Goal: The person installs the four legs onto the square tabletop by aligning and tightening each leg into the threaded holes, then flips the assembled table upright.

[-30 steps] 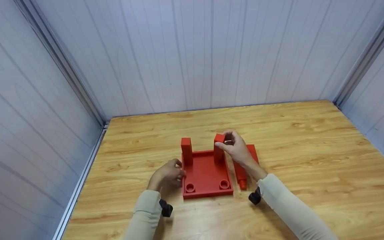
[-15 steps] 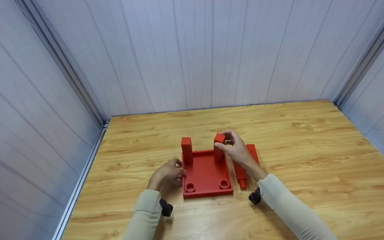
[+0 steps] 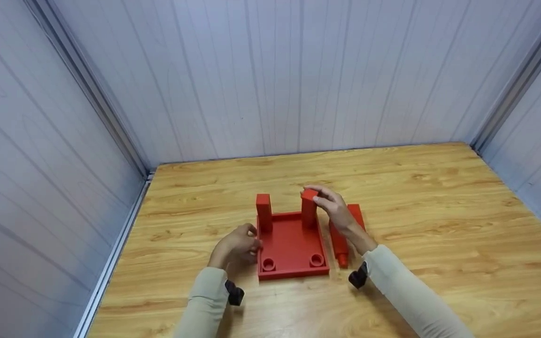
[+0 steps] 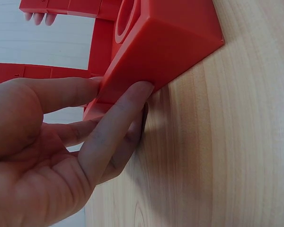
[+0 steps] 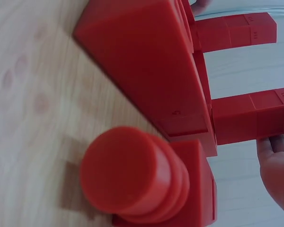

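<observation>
A shallow red square tray [image 3: 291, 246] lies on the table, with round sockets in its two near corners. Two square red posts stand upright at its far corners, a left post [image 3: 264, 211] and a right post [image 3: 309, 213]. My left hand [image 3: 236, 241] pinches the tray's left wall, its thumb at the rim and fingers along the outer side in the left wrist view. My right hand [image 3: 338, 213] holds the right post near its top. That post [image 5: 251, 118] meets the tray corner in the right wrist view.
Right of the tray, red post pieces [image 3: 340, 241] lie flat, partly hidden under my right forearm; a round peg [image 5: 123, 170] at one end points toward me. The wooden table [image 3: 430, 202] meets a pale panel wall [image 3: 275, 84] at the back.
My right thumb has moved right, to the post's near right edge, and the fingers now reach across behind its top. The left hand and tray have stayed in place.
</observation>
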`<state>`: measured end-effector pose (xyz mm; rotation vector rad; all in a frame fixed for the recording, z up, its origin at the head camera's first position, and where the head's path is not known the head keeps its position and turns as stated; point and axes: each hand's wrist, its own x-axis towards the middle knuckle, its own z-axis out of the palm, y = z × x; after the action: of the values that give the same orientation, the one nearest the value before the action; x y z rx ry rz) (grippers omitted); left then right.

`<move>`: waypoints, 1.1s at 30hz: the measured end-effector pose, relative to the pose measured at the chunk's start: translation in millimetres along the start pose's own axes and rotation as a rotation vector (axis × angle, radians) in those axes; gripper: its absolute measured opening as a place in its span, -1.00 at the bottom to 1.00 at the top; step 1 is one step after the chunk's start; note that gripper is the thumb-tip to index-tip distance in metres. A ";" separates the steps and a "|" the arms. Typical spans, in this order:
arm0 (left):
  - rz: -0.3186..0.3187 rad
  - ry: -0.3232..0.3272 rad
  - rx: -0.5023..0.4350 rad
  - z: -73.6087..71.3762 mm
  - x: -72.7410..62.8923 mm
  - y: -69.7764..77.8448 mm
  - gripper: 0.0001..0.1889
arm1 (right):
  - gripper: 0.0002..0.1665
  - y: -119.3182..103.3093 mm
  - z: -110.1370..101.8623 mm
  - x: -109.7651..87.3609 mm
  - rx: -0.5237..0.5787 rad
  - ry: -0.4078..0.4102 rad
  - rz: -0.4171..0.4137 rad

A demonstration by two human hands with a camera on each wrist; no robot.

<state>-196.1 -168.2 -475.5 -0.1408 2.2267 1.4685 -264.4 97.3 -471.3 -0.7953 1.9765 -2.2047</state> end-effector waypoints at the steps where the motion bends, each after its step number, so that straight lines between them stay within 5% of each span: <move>1: 0.001 0.000 0.000 -0.2 -0.2 0.3 -0.63 | -0.54 -0.7 0.4 0.2 0.011 -0.004 0.003; 27: -0.002 0.015 -0.003 1.1 -0.5 0.6 -0.63 | -0.54 1.0 -0.3 -2.3 -0.039 0.068 0.055; 33: 0.020 0.027 0.054 -1.1 -0.3 1.3 -0.64 | -0.47 1.3 -1.3 -0.9 -0.031 0.062 0.048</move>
<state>-196.6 -168.6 -473.9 -0.1219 2.2936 1.4233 -264.5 98.6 -472.9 -0.6831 2.0397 -2.2032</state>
